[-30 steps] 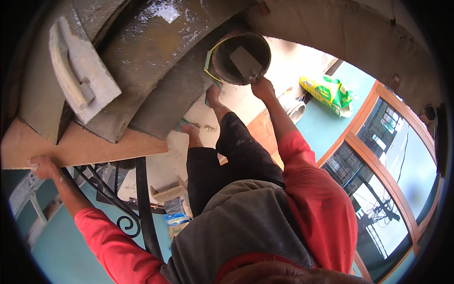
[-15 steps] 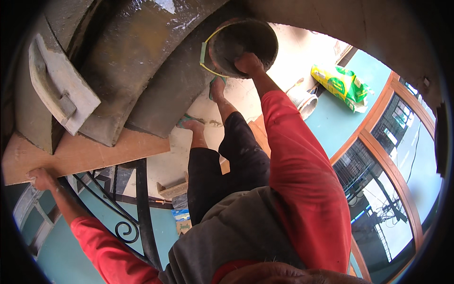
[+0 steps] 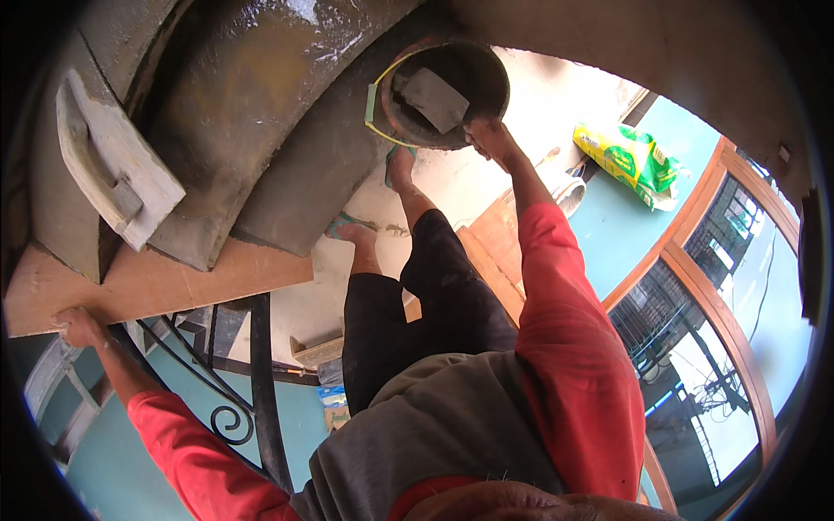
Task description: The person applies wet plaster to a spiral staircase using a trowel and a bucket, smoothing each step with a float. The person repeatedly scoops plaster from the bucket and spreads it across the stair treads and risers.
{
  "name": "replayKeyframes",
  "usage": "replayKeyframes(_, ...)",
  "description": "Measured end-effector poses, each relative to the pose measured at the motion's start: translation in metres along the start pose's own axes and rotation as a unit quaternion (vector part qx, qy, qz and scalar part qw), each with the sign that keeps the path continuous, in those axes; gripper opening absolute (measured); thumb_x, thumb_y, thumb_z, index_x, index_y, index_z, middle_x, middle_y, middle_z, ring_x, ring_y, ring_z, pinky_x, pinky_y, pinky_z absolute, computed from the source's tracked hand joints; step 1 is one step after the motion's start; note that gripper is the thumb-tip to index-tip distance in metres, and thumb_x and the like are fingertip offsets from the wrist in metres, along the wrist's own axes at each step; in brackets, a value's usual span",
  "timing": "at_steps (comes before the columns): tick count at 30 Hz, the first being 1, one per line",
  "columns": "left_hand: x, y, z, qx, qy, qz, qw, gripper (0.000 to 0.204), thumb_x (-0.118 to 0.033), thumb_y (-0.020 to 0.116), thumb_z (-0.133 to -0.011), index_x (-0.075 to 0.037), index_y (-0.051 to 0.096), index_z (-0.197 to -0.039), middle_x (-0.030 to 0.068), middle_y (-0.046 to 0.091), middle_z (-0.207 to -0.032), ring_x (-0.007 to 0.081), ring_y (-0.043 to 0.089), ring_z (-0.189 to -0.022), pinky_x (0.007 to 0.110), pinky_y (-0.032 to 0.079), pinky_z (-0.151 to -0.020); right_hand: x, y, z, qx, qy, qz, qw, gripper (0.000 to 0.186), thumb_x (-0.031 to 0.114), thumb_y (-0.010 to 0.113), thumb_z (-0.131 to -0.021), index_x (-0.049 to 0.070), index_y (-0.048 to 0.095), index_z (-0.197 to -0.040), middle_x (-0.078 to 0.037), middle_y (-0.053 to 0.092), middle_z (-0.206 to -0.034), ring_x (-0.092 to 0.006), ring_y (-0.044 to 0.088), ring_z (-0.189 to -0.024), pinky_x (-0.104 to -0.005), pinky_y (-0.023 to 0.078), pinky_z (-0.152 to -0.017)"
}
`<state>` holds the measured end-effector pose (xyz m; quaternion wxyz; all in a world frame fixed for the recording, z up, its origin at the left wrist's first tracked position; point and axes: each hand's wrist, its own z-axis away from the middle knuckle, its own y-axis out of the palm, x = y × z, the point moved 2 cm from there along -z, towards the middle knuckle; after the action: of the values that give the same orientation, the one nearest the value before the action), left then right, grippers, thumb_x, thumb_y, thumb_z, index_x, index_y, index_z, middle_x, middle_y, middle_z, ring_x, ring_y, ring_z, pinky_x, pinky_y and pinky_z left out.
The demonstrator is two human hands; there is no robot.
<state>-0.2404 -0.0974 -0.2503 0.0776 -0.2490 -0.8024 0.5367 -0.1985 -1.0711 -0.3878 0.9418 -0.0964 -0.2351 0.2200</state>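
My right hand is closed at the near right rim of a bucket with a yellow wire handle. It grips a trowel, its handle hidden in the fist; the flat grey blade lies over the bucket's dark inside. At the far left, my left hand is closed on the lower edge of a long wooden board, some of its fingers hidden. The board runs along the ends of the grey cement steps. A pale plastering float rests on a step above that hand, untouched.
A black metal railing with a scroll stands below the board. My legs and sandalled feet are mid-view. A yellow-green bag lies to the right, near a white container and wood-framed windows.
My right hand has drawn back from inside the bucket toward its near right rim, and the trowel blade now shows. My left hand stays on the board.
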Motion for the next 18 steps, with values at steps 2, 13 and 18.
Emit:
replayKeyframes(2,0.012,0.002,-0.003,-0.007,0.068,-0.032,0.997,0.078,-0.061,0.045,-0.099,0.013,0.069,-0.088,0.0326,0.070,-0.088,0.0536,0.065,-0.080,0.060,0.048,-0.069,0.004,-0.002,0.017,-0.013,-0.028,-0.051,0.998,0.028,0.033,0.059,-0.099,0.006,0.063,-0.090,-0.001,0.059,-0.068,-0.0084,0.048,-0.049,-0.0263,0.036,-0.042)
replayKeyframes(13,-0.027,-0.029,0.036,0.019,-0.024,0.080,0.996,0.079,-0.065,0.042,-0.100,0.008,0.069,-0.105,0.0331,0.070,-0.096,0.0532,0.066,-0.091,0.057,0.051,-0.078,0.270,0.054,0.075,-0.003,-0.175,-0.124,0.977,0.027,0.031,0.056,-0.099,0.006,0.062,-0.090,-0.001,0.054,-0.069,-0.0107,0.051,-0.052,-0.0277,0.042,-0.047)
replayKeyframes(18,-0.017,-0.026,0.027,0.021,-0.030,0.047,0.998,0.077,-0.063,0.040,-0.101,0.008,0.069,-0.108,0.0345,0.069,-0.097,0.0535,0.066,-0.094,0.057,0.051,-0.080,0.383,0.130,0.051,-0.091,-0.342,-0.014,0.935,0.032,0.033,0.063,-0.097,0.001,0.063,-0.092,-0.012,0.064,-0.073,-0.0231,0.066,-0.062,-0.0386,0.051,-0.060)
